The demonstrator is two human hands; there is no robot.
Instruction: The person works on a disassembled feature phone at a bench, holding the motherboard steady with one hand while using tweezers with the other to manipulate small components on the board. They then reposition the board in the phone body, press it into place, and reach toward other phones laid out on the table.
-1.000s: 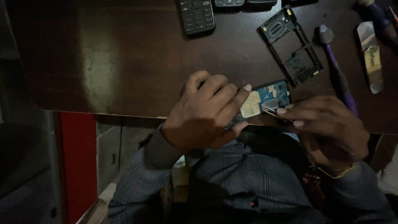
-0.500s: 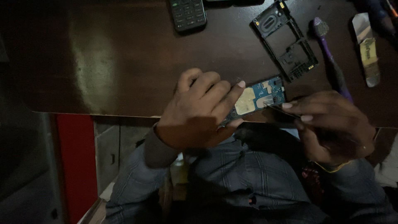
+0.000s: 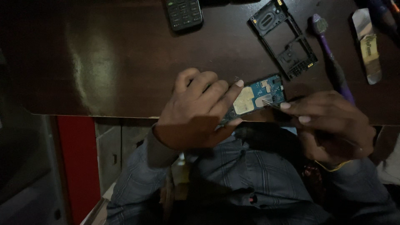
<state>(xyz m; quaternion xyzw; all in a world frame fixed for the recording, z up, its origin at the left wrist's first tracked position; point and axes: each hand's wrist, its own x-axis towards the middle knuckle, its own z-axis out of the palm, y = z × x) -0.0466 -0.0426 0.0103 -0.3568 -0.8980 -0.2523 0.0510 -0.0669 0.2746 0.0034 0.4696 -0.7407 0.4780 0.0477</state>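
**A:** What did the figure show at the desk's near edge?

**B:** A small blue circuit board (image 3: 256,99) lay on the dark wooden desk (image 3: 104,62), right at its near edge. The board was rectangular and set at a slant. It carried a yellowish square patch near its middle, a pale metal piece beside that, and small components at its far right end.

**A:** How was it held?

**B:** The left hand (image 3: 196,112) pressed down over the board's left part, fingers curled, with the forefinger stretched along the board's upper edge. Its grip was closed on the board. The right hand (image 3: 329,125) had its fingers pinched together around a thin metal tool (image 3: 271,104), whose tip touched the board near the pale metal piece. The rest of the tool was hidden inside the hand.

**A:** And the surroundings?

**B:** A black plastic phone frame (image 3: 283,39) lay just beyond the board, empty and tilted. A dark keypad (image 3: 183,14) sat at the far edge, well apart. A purple-handled brush (image 3: 331,62) lay to the right of the frame, and a flat silvery strip (image 3: 367,46) further right. The person wore a blue checked shirt (image 3: 250,175).
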